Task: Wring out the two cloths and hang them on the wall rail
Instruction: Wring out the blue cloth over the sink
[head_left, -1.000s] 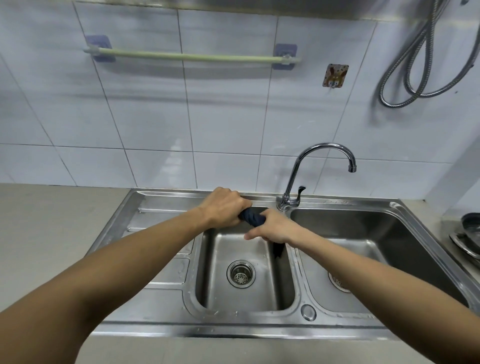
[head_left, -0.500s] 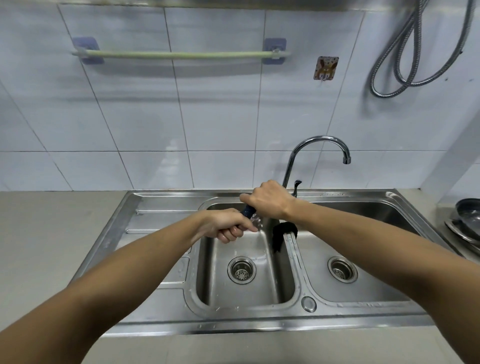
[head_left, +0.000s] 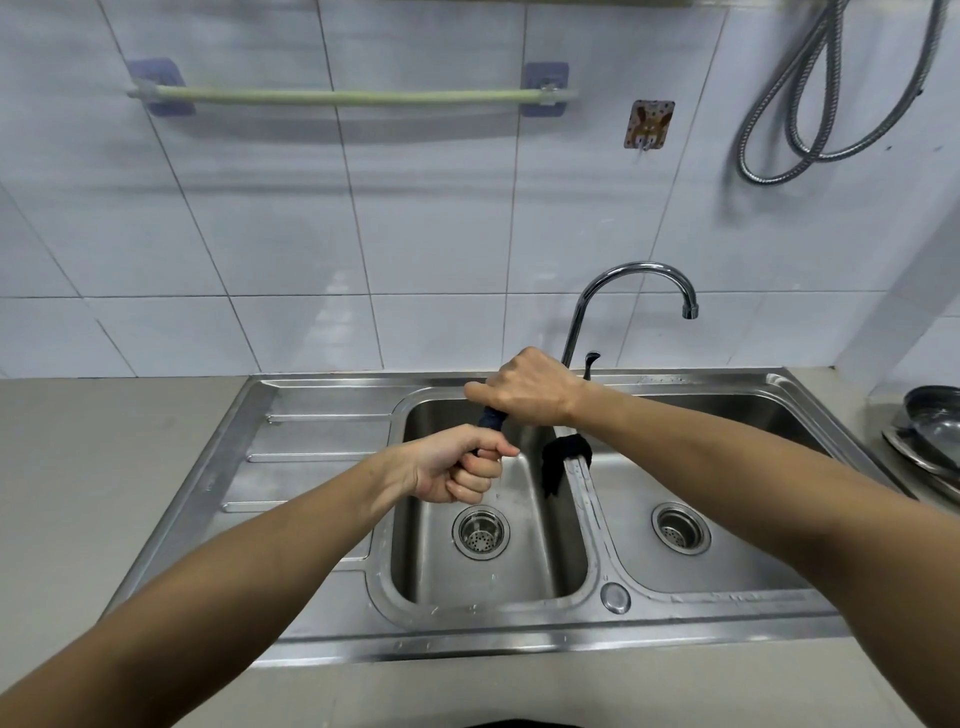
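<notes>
The sink (head_left: 322, 410) sits in the tabletop (head_left: 93, 467), with two bowls side by side. Both hands are over the left bowl (head_left: 540, 566). The left hand (head_left: 457, 470) is nearer, the right hand (head_left: 530, 387) behind it, and a cloth (head_left: 492, 417) runs between them. A second cloth (head_left: 563, 457) lies over the wall between the bowls. The tap (head_left: 631, 283) stands behind. The rail (head_left: 353, 96) is on the wall above.

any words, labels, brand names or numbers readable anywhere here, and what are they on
None: no readable text appears anywhere in the head view.
Wall hook sticker: a printed picture only; any lettering is too small to tell.
Faucet: no brand mark visible.
Sink: plain steel, no stamp or label visible.
Wall rail and its brackets: unmarked.
Twisted cloth in the hands: no tag visible.
</notes>
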